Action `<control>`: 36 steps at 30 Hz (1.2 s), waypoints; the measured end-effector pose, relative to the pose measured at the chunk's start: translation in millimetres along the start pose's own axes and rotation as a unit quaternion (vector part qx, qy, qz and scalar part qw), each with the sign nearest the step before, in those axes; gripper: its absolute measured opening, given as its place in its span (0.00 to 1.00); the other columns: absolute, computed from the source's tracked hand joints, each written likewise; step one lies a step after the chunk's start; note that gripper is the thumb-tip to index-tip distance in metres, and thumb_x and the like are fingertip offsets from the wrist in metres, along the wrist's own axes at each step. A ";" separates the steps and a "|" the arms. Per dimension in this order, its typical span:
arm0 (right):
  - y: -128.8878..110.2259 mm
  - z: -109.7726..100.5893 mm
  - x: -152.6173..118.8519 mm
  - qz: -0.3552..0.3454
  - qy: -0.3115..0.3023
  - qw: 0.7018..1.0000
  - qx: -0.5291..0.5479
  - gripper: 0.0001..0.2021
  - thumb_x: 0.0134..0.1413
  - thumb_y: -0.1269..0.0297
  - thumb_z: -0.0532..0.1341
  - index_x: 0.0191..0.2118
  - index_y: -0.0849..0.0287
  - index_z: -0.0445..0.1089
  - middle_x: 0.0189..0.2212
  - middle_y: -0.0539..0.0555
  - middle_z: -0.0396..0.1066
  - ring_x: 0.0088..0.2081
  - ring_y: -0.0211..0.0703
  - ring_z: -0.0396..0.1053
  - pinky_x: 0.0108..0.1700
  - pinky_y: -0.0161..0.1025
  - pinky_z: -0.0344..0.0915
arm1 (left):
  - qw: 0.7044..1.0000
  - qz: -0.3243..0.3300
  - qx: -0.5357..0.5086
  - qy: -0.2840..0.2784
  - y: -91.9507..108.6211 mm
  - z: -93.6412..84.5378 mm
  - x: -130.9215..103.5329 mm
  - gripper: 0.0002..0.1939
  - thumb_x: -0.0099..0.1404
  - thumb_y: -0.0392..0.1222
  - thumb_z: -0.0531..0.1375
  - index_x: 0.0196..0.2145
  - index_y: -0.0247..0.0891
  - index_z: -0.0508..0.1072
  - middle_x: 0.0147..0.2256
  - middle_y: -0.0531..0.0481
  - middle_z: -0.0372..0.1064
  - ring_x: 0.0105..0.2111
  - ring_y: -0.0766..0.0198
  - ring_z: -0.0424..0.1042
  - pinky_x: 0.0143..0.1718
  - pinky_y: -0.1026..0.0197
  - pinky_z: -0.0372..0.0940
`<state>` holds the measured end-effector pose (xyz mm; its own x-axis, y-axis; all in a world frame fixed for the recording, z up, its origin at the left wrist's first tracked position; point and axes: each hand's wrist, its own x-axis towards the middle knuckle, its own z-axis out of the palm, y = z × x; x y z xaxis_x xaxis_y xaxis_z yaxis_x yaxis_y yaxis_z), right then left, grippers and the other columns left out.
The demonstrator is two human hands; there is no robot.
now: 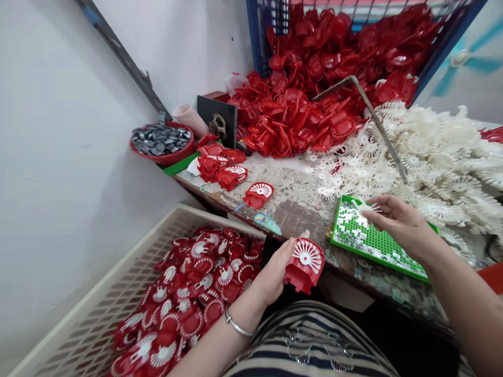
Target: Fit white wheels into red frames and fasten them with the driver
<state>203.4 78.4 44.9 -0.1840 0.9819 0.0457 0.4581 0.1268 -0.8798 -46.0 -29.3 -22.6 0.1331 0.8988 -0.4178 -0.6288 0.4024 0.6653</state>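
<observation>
My left hand (277, 269) is closed on the edge of a red plastic housing (297, 281), which carries a white fan-shaped piece with many spokes on its face. It is held above my lap, just off the table's front edge. Between the thumb and fingers of my right hand (396, 220) is a white spoked plastic piece (367, 208), held over a green perforated tray (387, 242). Small shiny silvery bits (349, 235) lie scattered in that tray. A red housing with a white fan piece (259, 195) rests alone on the table to the left.
Loose white spoked pieces (436, 162) and red housings (286, 123) are heaped on the worn table (291, 214). A bent metal bar (379, 123) stands among them. Behind is a blue crate (257, 42). At left are a bowl of grey parts (188, 149) and a white crate (98, 298).
</observation>
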 end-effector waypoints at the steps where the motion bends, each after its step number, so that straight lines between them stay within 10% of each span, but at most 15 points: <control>1: -4.4 6.5 -10.6 -0.004 -0.026 1.000 0.016 0.25 0.49 0.43 0.67 0.45 0.57 0.70 0.26 0.50 0.67 0.25 0.38 0.62 0.24 0.36 0.60 | 1.000 0.005 0.008 -0.001 0.0 2.8 0.7 0.29 0.55 0.61 0.67 0.47 0.35 0.77 0.45 0.42 0.78 0.47 0.53 0.75 0.52 0.54 0.64; 11: -26.6 66.1 -62.2 0.009 -0.225 0.972 0.066 0.12 0.52 0.53 0.67 0.36 0.57 0.75 0.28 0.50 0.75 0.28 0.38 0.70 0.30 0.35 0.68 | 0.993 -0.024 0.093 -0.063 -7.4 24.9 -7.2 0.30 0.57 0.68 0.61 0.36 0.34 0.78 0.29 0.46 0.77 0.29 0.59 0.74 0.34 0.59 0.64; 23: -10.8 85.1 -66.6 -0.273 -0.021 0.942 -0.196 0.12 0.66 0.59 0.56 0.43 0.56 0.76 0.40 0.58 0.72 0.43 0.48 0.71 0.46 0.47 0.70 | 0.997 0.017 0.057 -0.050 -18.3 30.0 -15.2 0.21 0.59 0.54 0.66 0.44 0.36 0.76 0.34 0.51 0.74 0.35 0.63 0.72 0.39 0.62 0.64; 36: -8.3 87.8 -101.3 -0.262 0.035 0.916 -0.303 0.24 0.58 0.56 0.63 0.57 0.58 0.64 0.54 0.63 0.65 0.55 0.59 0.62 0.57 0.57 0.57 | 0.995 0.077 0.059 -0.006 -20.5 30.1 -17.1 0.17 0.65 0.53 0.61 0.46 0.39 0.76 0.41 0.49 0.76 0.38 0.62 0.73 0.42 0.61 0.66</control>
<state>141.9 -34.5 6.0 -0.4705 0.7673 0.4357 0.7247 0.6177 -0.3053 -12.3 -47.6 -10.4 0.0522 0.9531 -0.2981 -0.5485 0.2768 0.7890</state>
